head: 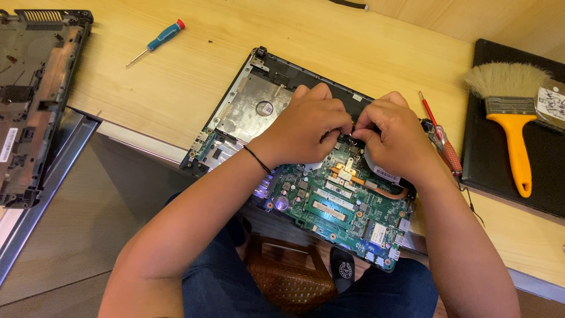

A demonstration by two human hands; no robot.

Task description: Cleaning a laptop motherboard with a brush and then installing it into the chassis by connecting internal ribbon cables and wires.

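Observation:
An opened laptop base (pixel 244 97) lies at the near edge of a wooden desk, its green circuit board (pixel 338 209) bare and hanging over the edge. My left hand (pixel 306 126) and my right hand (pixel 391 135) rest side by side on the middle of the board. Their fingertips pinch together at one small spot near the dark back rim. What they pinch is hidden under the fingers. A copper heat pipe (pixel 388 193) curves just below my right hand. A silver drive (pixel 256 106) sits to the left of my left hand.
A blue-handled screwdriver (pixel 158 40) lies at the back left. A red screwdriver (pixel 441 138) lies right of my right hand. A brush with an orange handle (pixel 512 118) rests on a black laptop lid (pixel 488 159) at right. A removed bottom cover (pixel 32 100) sits far left.

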